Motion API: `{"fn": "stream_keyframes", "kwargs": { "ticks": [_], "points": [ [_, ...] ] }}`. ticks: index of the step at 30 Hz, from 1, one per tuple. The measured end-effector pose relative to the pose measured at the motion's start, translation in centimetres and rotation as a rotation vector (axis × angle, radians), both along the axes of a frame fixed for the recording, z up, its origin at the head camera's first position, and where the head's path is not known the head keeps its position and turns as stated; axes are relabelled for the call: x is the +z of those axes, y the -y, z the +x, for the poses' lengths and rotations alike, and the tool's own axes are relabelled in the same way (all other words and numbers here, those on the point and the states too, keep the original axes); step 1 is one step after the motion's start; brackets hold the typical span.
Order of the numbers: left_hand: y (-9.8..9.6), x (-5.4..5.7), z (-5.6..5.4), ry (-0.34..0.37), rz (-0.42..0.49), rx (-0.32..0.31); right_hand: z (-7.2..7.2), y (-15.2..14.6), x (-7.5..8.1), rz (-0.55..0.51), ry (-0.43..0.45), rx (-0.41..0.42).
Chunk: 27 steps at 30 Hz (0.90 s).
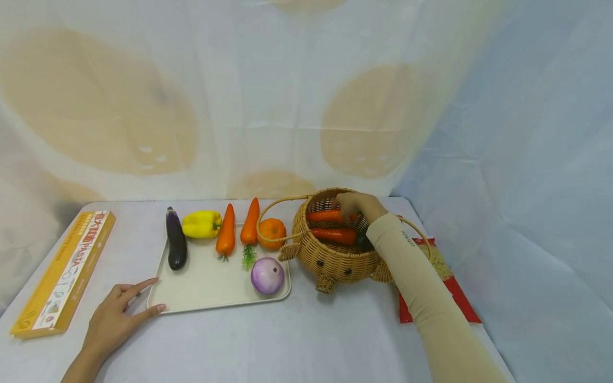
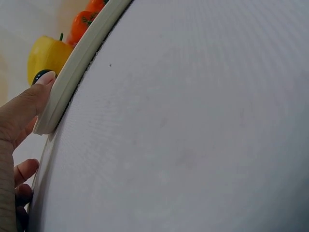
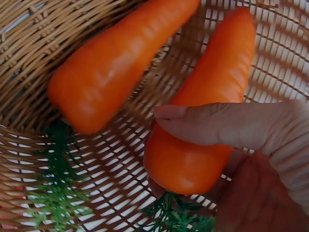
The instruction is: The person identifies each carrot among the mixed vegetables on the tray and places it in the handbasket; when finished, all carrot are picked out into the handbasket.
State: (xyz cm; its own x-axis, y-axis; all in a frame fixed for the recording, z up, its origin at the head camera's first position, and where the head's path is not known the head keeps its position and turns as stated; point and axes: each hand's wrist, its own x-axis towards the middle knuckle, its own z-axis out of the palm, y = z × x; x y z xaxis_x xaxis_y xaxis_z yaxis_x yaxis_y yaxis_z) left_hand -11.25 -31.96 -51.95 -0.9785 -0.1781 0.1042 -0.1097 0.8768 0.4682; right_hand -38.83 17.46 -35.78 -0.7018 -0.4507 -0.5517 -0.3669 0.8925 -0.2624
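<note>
Inside a pig-faced wicker basket (image 1: 311,261), my right hand (image 1: 356,204) grips a carrot (image 3: 212,87), thumb across its thick end and fingers behind it. Another carrot (image 3: 106,72) lies beside it in the basket. A dark thing in there is mostly hidden by my sleeve. At the near left corner of a cream tray (image 1: 206,290), my left hand (image 1: 112,319) touches the rim with extended thumb and index finger. On the tray are an eggplant (image 1: 177,247), a yellow bell pepper (image 1: 202,224), two carrots (image 1: 225,236), a small pumpkin (image 1: 272,233) and a purple onion (image 1: 267,276).
A yellow pasta box (image 1: 62,271) lies along the table's left side. To the right of the basket, partly behind my forearm, is a red packet (image 1: 462,300). The basket's handle (image 1: 282,199) leans out over the tray's right end. Patterned cloth (image 1: 268,106) hangs behind the table.
</note>
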Motion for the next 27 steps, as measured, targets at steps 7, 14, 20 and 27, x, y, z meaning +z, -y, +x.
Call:
{"fn": "stream_keyframes", "kwargs": {
  "ticks": [7,14,20,27],
  "points": [
    [-0.1,0.2,0.5,0.010,0.001,0.003,0.0,-0.1,-1.7,0.065,-0.002,-0.023],
    [0.1,0.2,0.7,0.003,0.008,0.007,-0.1,0.0,-2.0,0.047,0.003,0.004],
    [0.1,0.1,0.9,0.005,0.005,0.017,-0.1,0.0,-2.2,0.064,0.013,-0.004],
    [-0.1,0.1,1.0,0.005,0.003,0.013,0.1,-0.1,-2.3,0.091,0.016,0.009]
  ]
}}
